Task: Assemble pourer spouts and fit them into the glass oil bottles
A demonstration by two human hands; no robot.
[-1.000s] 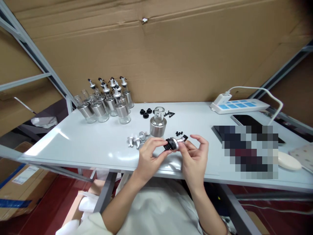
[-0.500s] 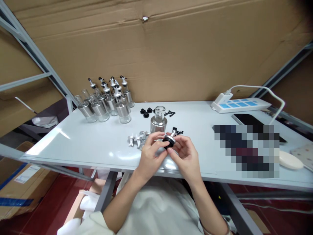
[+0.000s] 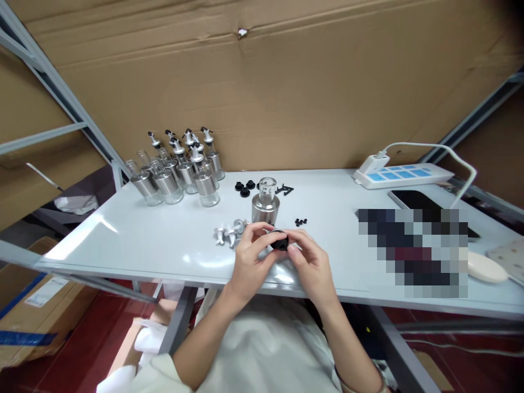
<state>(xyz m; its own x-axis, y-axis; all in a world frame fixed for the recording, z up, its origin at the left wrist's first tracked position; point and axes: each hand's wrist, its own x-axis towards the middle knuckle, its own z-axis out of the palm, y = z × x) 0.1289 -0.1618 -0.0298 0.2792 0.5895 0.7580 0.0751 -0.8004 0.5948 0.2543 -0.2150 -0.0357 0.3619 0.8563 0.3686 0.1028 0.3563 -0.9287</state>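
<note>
Between both hands is a bottle pourer [image 3: 280, 242], its black ridged stopper turned toward me; its spout is hidden behind the fingers. My left hand [image 3: 252, 256] pinches it from the left, with the index finger across the top. My right hand [image 3: 311, 261] grips the right side with thumb and fingers. Just behind the hands stands an open glass bottle [image 3: 266, 207] with a metal sleeve. Several silver spout pieces [image 3: 231, 236] lie left of my left hand. A few tiny black caps [image 3: 301, 222] rest beyond my right hand.
Several black stoppers [image 3: 244, 191] and thin black levers [image 3: 285, 189] lie behind the bottle. Sleeved bottles [image 3: 206, 188], several with pourers, stand at the back left. On the right are a power strip [image 3: 405, 176], a phone [image 3: 413, 202] and a cream oval object [image 3: 486, 268].
The pourer has been tipped in my hands: its silver spout pointed up before, and now the black stopper's underside faces me. My right fingers have closed over its top. The tabletop pieces have not moved.
</note>
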